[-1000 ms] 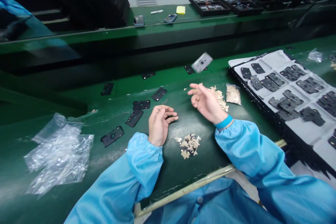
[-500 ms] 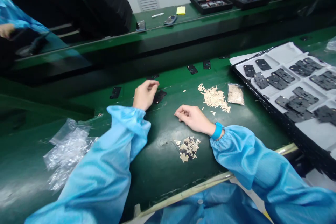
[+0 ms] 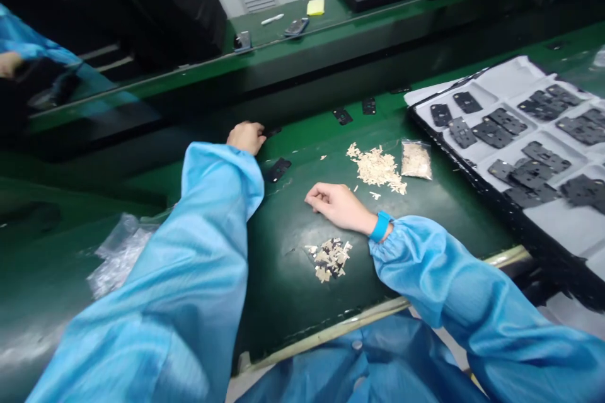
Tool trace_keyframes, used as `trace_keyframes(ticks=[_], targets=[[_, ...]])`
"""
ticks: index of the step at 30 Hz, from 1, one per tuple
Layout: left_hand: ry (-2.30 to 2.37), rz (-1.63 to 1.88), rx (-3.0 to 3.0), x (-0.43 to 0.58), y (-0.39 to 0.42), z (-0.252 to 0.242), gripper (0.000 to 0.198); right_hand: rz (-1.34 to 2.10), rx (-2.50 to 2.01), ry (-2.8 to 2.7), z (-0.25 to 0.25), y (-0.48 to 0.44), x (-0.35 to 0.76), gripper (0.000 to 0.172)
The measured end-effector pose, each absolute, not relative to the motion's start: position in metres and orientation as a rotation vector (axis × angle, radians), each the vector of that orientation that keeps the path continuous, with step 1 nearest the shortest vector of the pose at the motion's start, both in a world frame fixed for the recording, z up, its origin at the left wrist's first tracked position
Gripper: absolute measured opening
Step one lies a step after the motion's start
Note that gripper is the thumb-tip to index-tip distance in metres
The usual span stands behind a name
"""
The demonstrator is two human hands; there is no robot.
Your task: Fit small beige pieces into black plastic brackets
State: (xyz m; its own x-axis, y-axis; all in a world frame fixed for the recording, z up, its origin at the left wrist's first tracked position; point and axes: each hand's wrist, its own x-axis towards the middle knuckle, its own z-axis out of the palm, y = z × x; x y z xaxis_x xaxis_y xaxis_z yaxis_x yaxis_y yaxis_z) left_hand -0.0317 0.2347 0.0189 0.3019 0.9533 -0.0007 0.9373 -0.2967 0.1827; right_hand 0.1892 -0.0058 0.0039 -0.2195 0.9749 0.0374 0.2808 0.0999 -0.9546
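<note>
My left hand (image 3: 246, 136) is stretched far forward over the green belt (image 3: 293, 233), fingers curled down onto a black flat plate (image 3: 271, 131) at the belt's far edge. Whether it grips the plate is hidden. Another black plate (image 3: 278, 169) lies just behind that arm's blue sleeve. My right hand (image 3: 333, 204) rests on the belt with its fingers curled under, knuckles up, between two piles of small beige parts: one pile (image 3: 329, 259) near my wrist, a larger one (image 3: 377, 167) further away. Nothing shows in that hand.
A small clear bag of beige parts (image 3: 416, 159) lies beside the larger pile. A white compartment tray (image 3: 477, 85) with several black plates stands at right. Crumpled clear bags (image 3: 120, 252) lie at left. Two black plates (image 3: 352, 111) sit further back. Another person's sleeve (image 3: 23, 44) shows at far left.
My left arm has reached further forward, from the plate in mid-belt to the one at the far edge. My right hand dropped from a raised open pose to resting curled on the belt.
</note>
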Motion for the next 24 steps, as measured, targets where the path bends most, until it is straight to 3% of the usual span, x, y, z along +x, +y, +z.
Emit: trace_keyframes(ticks=[6, 13, 19, 24], targets=[[1.660, 0.391, 2.234, -0.023, 0.238, 0.018, 0.059, 1.176, -1.261, -1.627, 0.001, -0.006, 0.190, 0.018], [1.576, 0.471, 2.185, -0.022, 0.223, 0.028, 0.019, 1.197, -1.296, -1.617, 0.005, -0.007, 0.192, 0.021], [1.316, 0.810, 2.216, -0.023, 0.152, 0.036, 0.011, 1.272, -1.329, -1.543, 0.009, -0.007, 0.191, 0.022], [1.218, 0.682, 2.291, -0.042, 0.073, 0.033, 0.017, 1.295, -1.339, -1.529, 0.011, -0.009, 0.193, 0.024]])
